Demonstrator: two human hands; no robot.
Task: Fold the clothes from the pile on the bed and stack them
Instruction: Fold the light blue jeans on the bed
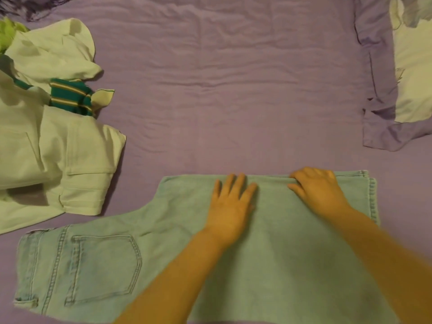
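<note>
Jeans (98, 265) flat on bed (233, 90), pile (53, 127) left. Left hand (230, 204) pressing flat, fingers straight; right hand (319, 190) fingers curled, pinching far edge fold.

Purple sheet (233, 90) covers the bed in front of me, wrinkled across the middle. Pale pillow (413, 73) at the right edge, sheet bunched up beside it. Dim warm light, no walls or floor in view.
</note>
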